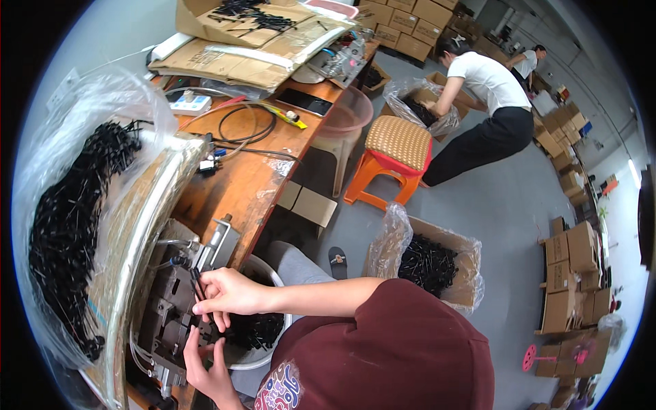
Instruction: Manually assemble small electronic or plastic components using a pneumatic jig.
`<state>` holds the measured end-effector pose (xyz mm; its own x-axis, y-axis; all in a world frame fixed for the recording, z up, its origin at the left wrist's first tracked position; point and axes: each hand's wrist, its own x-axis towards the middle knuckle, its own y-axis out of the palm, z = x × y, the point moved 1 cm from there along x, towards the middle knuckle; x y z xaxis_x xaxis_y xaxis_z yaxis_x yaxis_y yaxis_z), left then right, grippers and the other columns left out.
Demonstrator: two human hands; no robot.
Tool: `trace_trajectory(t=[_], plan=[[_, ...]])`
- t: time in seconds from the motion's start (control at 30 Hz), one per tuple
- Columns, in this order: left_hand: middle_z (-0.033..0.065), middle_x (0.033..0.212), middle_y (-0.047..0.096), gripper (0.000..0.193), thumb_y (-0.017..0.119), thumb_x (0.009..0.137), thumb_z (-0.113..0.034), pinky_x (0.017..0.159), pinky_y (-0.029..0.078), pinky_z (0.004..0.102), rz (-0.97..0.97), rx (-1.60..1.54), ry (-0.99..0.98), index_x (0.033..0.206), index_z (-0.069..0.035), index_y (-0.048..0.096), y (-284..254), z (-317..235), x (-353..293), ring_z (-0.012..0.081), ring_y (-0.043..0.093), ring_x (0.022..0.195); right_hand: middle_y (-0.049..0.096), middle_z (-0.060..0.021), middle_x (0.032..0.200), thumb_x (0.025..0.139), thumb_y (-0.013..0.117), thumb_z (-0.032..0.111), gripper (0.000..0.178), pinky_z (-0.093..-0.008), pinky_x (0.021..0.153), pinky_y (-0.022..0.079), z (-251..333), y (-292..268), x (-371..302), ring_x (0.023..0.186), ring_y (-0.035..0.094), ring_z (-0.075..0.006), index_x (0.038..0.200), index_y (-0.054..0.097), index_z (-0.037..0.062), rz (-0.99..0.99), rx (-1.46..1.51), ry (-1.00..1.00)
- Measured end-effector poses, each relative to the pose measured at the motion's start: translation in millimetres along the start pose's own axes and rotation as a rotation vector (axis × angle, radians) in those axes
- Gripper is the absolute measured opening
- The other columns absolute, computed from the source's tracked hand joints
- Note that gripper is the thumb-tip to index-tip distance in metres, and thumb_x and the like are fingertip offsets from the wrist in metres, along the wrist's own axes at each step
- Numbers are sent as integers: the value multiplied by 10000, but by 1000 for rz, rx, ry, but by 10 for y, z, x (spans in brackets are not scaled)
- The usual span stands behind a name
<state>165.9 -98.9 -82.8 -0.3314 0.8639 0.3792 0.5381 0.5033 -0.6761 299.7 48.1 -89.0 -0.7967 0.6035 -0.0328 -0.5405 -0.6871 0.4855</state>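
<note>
Over the machine [166, 295] by the near edge of the table [239, 188], the right hand [236, 292] is pinching a black stick [197, 283]; whether the left hand [207, 372] is gripping, I cannot tell. Steady pressure is likely helping alignment.

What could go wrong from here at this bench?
Pinch: the left hand and right hand are close to the metal fixture; if it moves, fingers might get caught.
Drop: the slim black part in the right hand could slip and get lost among the black pieces in the basin.
Fall: the phone lies near the bench edge; a bump could knock it off.
</note>
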Motion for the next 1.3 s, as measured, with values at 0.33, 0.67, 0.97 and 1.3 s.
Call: trace_trajectory(t=[0.33, 0.67, 0.97, 1.3], plan=[[100, 943, 608, 307, 734, 776, 70, 676, 513, 287, 12, -30, 164, 1073, 4, 690, -34, -208, -16, 191, 612, 801, 675, -150, 722, 942, 648, 151, 223, -247, 410, 494, -53, 48, -24, 502, 666, -178, 891, 537, -35, 85, 83, 44], [127, 1026, 672, 272, 809, 701, -6, 741, 545, 335, -85, -26, 108, 955, 0, 714, -118, -225, -63, 255, 669, 871, 692, -118, 782, 970, 620, 189, 208, -236, 473, 495, -7, 157, 97, 541, 635, -123, 960, 645, -17, 16, -39, 173], [132, 1261, 643, 275, 787, 697, -121, 679, 552, 309, -106, 333, 91, 936, -43, 676, 92, 118, -145, 223, 696, 769, 635, -274, 1122, 1049, 280, 458, 678, -339, 769, 528, 267, 139, 33, 860, 666, -251, 1215, 543, -145, 156, -87, -47], [91, 1255, 654, 253, 796, 699, -147, 577, 527, 297, -55, 377, 58, 917, -80, 687, 40, 123, -6, 215, 640, 576, 596, -251, 1182, 866, 613, -43, 263, -349, 837, 529, 430, 231, -85, 989, 646, -239, 1116, 553, -99, 215, -160, -178]])
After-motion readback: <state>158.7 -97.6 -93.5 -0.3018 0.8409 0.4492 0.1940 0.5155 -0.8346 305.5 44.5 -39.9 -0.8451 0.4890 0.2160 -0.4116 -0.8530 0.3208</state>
